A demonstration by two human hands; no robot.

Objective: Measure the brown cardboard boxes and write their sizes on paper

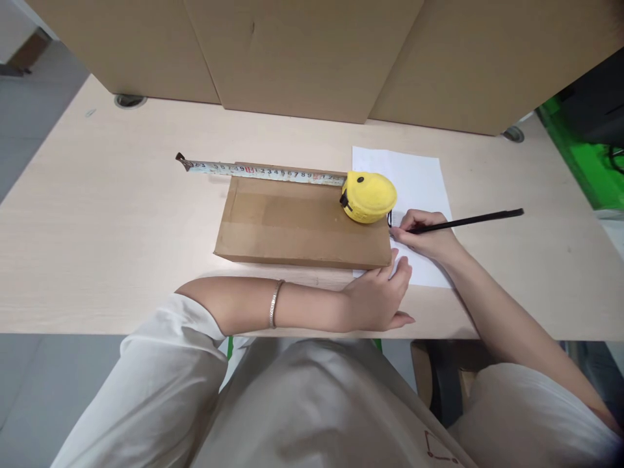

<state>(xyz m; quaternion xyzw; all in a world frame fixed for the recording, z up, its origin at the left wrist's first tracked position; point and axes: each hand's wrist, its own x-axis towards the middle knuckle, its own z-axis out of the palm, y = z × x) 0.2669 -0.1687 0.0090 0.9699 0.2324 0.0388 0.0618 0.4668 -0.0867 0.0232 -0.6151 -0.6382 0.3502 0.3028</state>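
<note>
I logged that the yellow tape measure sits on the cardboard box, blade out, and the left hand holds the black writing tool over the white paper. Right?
One error: the head view shows the right hand, not the left hand, holding the black writing tool over the white paper. The yellow tape measure does sit on the cardboard box, blade out.

two hands [379, 296] [433, 240], one pen [475, 220], one tape measure [373, 197]

Soft, even light brightened the wood-grain desktop [121, 227], palest beside the cardboard box [292, 227]; shadows were faint, frame edges stretched, numerals on the tape measure [371, 197] slightly blurred.
</note>
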